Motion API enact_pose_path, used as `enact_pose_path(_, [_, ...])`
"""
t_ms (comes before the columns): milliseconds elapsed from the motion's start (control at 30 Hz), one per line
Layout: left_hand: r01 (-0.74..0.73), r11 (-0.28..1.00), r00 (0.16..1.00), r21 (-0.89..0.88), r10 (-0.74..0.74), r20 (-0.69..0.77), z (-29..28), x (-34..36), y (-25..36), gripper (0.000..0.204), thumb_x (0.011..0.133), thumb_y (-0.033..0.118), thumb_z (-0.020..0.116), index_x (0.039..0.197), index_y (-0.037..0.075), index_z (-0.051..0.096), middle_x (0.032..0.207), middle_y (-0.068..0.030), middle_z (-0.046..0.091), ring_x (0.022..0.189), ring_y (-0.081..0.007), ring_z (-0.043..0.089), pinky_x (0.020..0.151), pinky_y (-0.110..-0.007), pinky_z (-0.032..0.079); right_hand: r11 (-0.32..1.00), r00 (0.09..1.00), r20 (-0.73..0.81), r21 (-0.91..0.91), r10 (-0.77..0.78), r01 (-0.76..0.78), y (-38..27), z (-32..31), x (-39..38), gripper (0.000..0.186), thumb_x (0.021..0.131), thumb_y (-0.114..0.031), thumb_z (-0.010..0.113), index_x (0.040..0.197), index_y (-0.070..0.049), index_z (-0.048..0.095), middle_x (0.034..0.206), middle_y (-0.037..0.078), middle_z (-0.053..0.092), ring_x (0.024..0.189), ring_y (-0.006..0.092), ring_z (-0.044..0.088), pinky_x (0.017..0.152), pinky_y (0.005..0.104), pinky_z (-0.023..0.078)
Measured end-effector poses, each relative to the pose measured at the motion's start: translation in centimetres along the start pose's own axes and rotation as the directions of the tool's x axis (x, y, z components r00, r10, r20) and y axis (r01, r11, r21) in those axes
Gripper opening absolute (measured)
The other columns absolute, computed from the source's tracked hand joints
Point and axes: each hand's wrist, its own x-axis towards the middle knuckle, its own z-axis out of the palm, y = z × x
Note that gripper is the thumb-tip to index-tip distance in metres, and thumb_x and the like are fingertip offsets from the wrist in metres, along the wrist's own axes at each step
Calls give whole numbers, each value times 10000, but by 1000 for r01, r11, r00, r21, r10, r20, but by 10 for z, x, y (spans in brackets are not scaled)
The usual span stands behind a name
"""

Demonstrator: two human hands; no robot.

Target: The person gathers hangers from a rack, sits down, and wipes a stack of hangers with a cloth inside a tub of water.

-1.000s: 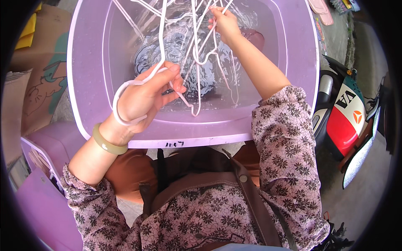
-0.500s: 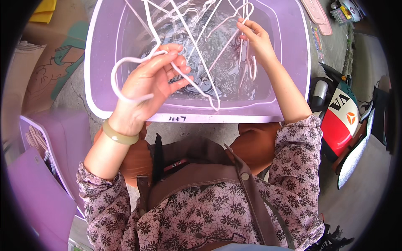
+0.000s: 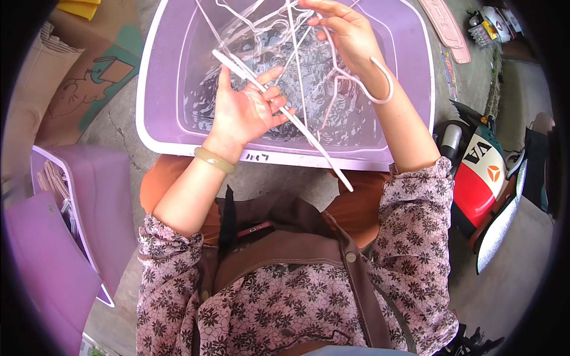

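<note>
My left hand point(image 3: 240, 113) is palm up over the purple tub point(image 3: 157, 71), its fingers loosely curled round a long white hanger point(image 3: 317, 146) that slants across the palm and past the tub's front rim. My right hand point(image 3: 350, 41) is higher at the tub's back right, fingers bent on more white hangers; a hook point(image 3: 386, 83) curves beside that wrist. Several other hangers point(image 3: 297, 65) lean and overlap in the rippling water point(image 3: 237, 113), some partly submerged.
At left are cardboard point(image 3: 83, 89), a purple bin with folded items point(image 3: 113, 196) and a yellow object point(image 3: 77, 8). At right are a red, white and black vehicle body point(image 3: 478, 184), a silvery pad point(image 3: 499, 225), a pink plastic piece point(image 3: 445, 29) and small objects on the floor.
My left hand has turned palm up and shifted right, the hook no longer around its wrist and the hanger slanting lower. My right hand moved upward; a hook now curves beside its wrist.
</note>
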Motion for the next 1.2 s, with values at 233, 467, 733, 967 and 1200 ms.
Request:
enact_pose_path(233, [-157, 985, 979, 68, 164, -119, 27, 9, 3, 352, 842, 292, 468, 995, -13, 558, 852, -142, 577, 667, -225, 493, 730, -376, 439, 969, 985, 169, 246, -21, -21, 11, 45, 31, 303, 832, 16, 470, 1127, 19, 542, 1065, 107, 598, 878, 158, 580, 709, 250, 471])
enact_pose_path(467, [-266, 959, 963, 98, 269, -15, 7, 5, 2, 348, 924, 318, 440, 971, -10, 545, 936, -187, 588, 795, -232, 513, 783, -350, 446, 995, 916, 396, -51, -62, 89, 18, 79, 13, 293, 863, -63, 462, 1139, -23, 552, 1164, 94, 557, 995, 175, 574, 830, 282, 480])
enact_pose_path(733, [-323, 945, 945, 43, 320, 60, 6, -3, 11, 245, 931, 221, 395, 938, 14, 528, 918, -157, 585, 844, -242, 559, 768, -365, 463, 965, 888, 458, -221, -27, 143, 25, 51, -48, 424, 839, -110, 434, 1255, -27, 461, 1160, 99, 540, 983, 184, 567, 887, 310, 427])
enact_pose_path(967, [-369, 880, 917, 300, 397, -35, 9, -6, 10, 143, 822, 84, 526, 944, 14, 552, 1049, -203, 587, 853, -266, 579, 741, -331, 463, 678, 975, -142, -735, -170, 11, 15, 31, -32, 509, 841, -577, 474, 966, -105, 616, 707, 44, 603, 660, 154, 564, 636, 301, 426])
enact_pose_path(1200, [-435, 694, 818, 573, 571, -71, 26, -18, 21, 209, 767, 10, 473, 974, -11, 491, 993, -203, 588, 813, -232, 567, 680, -293, 455, -258, 755, 495, -869, -430, 422, -68, 4, -12, 94, 742, -144, 578, 694, -79, 528, 704, 78, 501, 668, 267, 476, 599, 359, 375])
